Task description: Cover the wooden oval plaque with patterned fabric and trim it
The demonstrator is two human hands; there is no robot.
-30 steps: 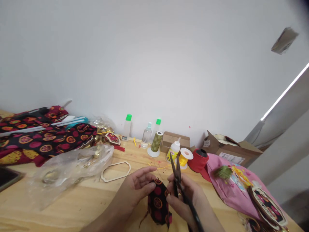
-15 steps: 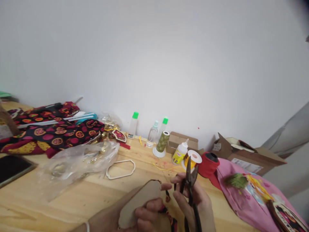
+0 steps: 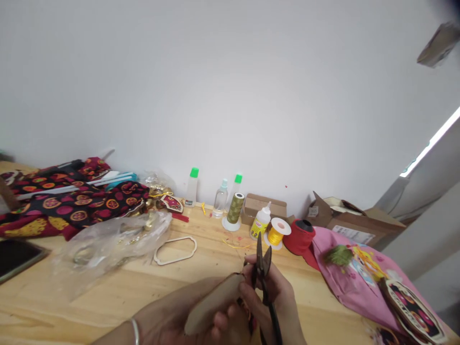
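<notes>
My left hand [image 3: 168, 309], palm up, is closed around a flat oblong beige piece [image 3: 212, 306] with rounded ends. Dark patterned fabric [image 3: 246, 306] shows at the piece's underside and right edge. Black-handled scissors [image 3: 265, 282] sit in my right hand [image 3: 282, 299], blades upward and a little apart. My right thumb and fingers also meet the upper right end of the beige piece, where their exact grip is partly hidden. Beyond my left hand, a thin pale oblong frame [image 3: 176, 250] lies on the wooden table.
Bottles, an olive thread cone [image 3: 235, 208], a glue bottle [image 3: 260, 223] and a yellow spool [image 3: 276, 235] stand along the wall. Left are a clear plastic bag [image 3: 108, 244], patterned fabric [image 3: 72, 201] and a phone [image 3: 17, 258]; right, pink cloth [image 3: 345, 282] and a cardboard box [image 3: 359, 223].
My right hand and the scissors have moved left and closer to the beige piece, its fingers now at the piece's end. The piece has tilted more edge-on. The view has turned slightly right.
</notes>
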